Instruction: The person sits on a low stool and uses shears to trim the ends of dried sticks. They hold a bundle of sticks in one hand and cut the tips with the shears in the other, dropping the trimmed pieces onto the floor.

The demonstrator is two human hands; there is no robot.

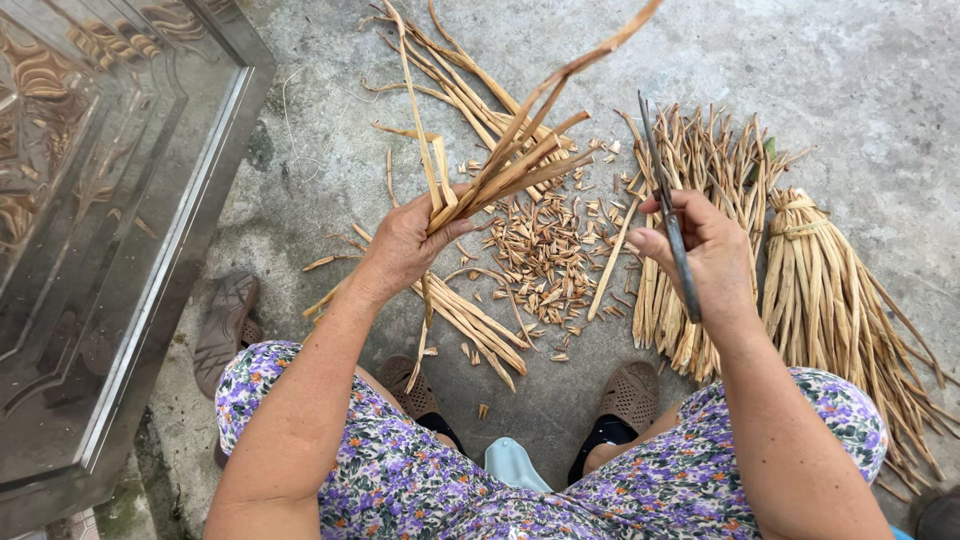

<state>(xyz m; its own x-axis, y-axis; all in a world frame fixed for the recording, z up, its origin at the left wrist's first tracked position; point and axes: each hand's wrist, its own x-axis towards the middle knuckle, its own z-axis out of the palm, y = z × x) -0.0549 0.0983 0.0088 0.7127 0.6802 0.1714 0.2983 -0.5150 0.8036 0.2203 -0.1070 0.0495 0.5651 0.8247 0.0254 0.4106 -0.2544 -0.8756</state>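
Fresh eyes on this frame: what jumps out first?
The left hand at centre grips a fan of dried leaf strips pointing up and right, while the right hand holds dark scissors. Between them, a litter of short cut pieces covers the concrete floor. Tied bundles of the same strips lie at the right.

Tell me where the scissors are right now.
In the head view, the scissors are in the right hand, blades up, right of the pile of cut bits and before the loose strips.
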